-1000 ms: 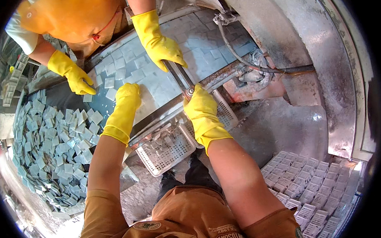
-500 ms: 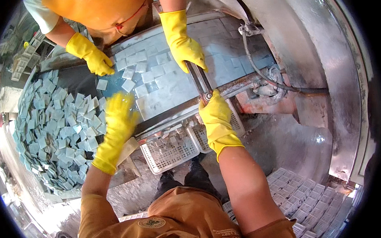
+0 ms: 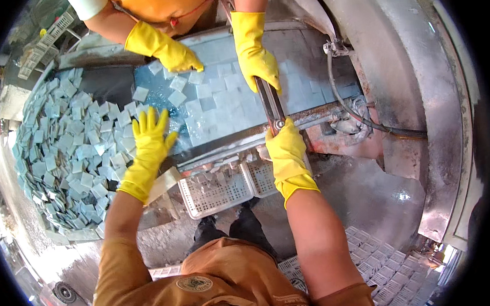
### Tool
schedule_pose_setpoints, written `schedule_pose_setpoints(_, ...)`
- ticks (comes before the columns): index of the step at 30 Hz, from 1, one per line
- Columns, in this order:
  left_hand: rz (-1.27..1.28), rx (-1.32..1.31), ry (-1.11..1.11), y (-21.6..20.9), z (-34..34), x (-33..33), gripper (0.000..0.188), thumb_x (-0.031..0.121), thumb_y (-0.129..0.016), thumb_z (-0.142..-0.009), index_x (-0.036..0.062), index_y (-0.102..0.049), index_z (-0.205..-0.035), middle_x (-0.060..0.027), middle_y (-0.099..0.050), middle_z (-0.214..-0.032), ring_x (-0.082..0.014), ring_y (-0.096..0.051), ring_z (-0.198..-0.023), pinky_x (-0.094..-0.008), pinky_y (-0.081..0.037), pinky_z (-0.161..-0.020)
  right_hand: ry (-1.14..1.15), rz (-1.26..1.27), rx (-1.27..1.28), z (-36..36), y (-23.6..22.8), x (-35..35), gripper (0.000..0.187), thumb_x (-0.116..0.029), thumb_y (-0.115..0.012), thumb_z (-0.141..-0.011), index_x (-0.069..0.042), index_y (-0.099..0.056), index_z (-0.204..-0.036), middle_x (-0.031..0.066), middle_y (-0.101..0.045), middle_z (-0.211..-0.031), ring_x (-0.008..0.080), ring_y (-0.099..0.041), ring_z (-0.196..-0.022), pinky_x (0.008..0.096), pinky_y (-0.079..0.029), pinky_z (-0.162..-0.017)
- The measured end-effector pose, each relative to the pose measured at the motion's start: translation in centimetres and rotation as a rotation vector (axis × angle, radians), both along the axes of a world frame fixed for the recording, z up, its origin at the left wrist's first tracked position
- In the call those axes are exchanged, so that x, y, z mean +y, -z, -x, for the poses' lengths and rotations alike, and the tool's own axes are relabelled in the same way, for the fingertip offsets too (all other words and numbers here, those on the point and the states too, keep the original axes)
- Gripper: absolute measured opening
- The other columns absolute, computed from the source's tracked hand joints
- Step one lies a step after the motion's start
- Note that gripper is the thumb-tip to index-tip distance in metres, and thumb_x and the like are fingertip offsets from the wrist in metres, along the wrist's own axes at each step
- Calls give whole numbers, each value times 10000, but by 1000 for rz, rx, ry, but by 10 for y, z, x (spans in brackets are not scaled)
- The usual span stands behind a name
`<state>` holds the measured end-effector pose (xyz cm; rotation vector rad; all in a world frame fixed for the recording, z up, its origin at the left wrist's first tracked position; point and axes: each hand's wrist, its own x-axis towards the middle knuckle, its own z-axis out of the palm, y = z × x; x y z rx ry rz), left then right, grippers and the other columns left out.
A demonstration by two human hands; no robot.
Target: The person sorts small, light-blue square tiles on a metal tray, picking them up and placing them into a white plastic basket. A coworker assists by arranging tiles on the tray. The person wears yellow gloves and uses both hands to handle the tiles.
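My left hand [image 3: 149,143], in a yellow rubber glove, is spread open at the near left side of a wet conveyor belt, next to pale square tiles [image 3: 177,98]. The gloved fingers of my right hand [image 3: 286,147] are wrapped round the near end of a metal bar [image 3: 270,101] that spans the belt over the tiles. At the bar's far end, a co-worker's yellow-gloved hand [image 3: 258,61] grips it. The co-worker's other gloved hand [image 3: 179,57] touches tiles along the far side. Flat tiles cover the belt right of there, close together.
A large heap of loose tiles [image 3: 75,151] lies at the left. Below the belt's near edge sit white perforated baskets [image 3: 214,199] with tile fragments. A black hose [image 3: 357,107] hangs at the right beside a large metal housing [image 3: 396,83]. Stacked white crates [image 3: 384,267] stand at lower right.
The co-worker's free hand has moved right onto the tiles. My left hand has slowed, its fingers now clearly spread. Both grips on the bar stay, and the whole view has shifted slightly.
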<state>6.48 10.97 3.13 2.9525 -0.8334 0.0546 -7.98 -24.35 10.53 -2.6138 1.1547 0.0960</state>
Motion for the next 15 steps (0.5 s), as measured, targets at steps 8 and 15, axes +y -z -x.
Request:
schedule_pose_setpoints(8,-63,-135,-336,21,-34,23,893,623,-687,-959,117,-463,-1660,-218,-472,-1676,-530,-397,-1527,-730,-270,-1214,-38,25,-30,-1,9,-1,554,-390,-787,-899,-19,-661,-1292,237,-795,-1095,429,-778,-1023,532,-620,-872)
schedule_pose_setpoints(15,-144,75,-27,1,0,7,905,599,-714,-948,185,-410,-1693,-234,-406,-1710,-510,-362,-1562,-727,-219,-1257,-39,47,-24,5,29,-14,561,-419,-788,-882,-83,-660,-1313,234,-785,-1130,451,-771,-1042,573,-616,-890)
